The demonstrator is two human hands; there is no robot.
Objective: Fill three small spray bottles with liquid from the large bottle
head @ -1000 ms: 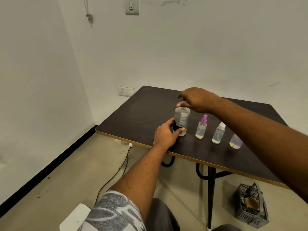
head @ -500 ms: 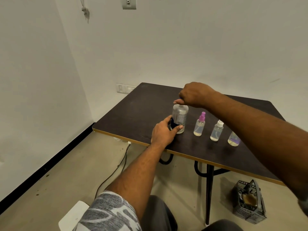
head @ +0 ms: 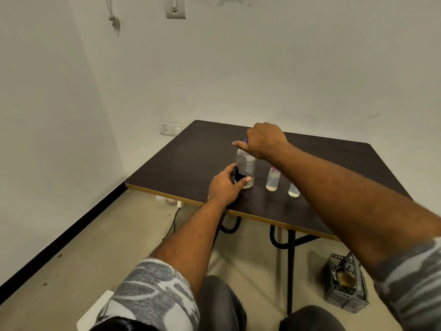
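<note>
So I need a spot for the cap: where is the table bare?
Bare: the dark brown tabletop left of the large clear labelled bottle, and the far strip behind it. Crowded: the small clear spray bottles lined up to its right.

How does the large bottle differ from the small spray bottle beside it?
The large bottle is taller and wider than the small spray bottle. The large bottle carries a printed label; the small spray bottle is plain. The left hand grips the large bottle's base and the right hand holds its top; no hand holds the small spray bottle. Both stand upright on the table.
</note>
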